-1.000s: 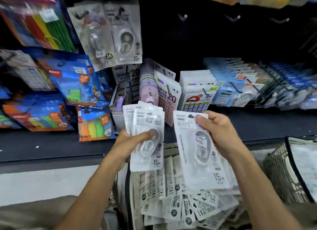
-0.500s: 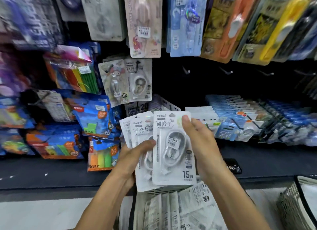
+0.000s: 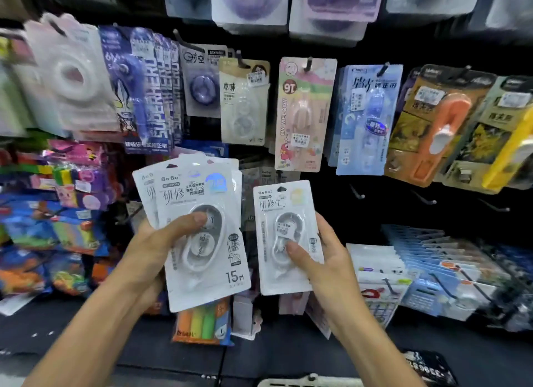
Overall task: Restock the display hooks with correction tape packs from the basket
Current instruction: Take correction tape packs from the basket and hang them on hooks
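Gripping fanned packs (image 3: 202, 242) left, single pack (image 3: 284, 236) right, basket rim (image 3: 311, 381) below

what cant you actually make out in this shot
- Head view: how many packs are in the left hand's stack; the front pack covers the rest.
- The basket: cut off by the bottom edge, contents unseen.
- Price sticker on the single pack in the right hand: too small.
- Left shelf goods: motion-blurred.

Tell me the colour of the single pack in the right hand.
White card with a clear blister, seen in the head view: the single pack held by the right hand.
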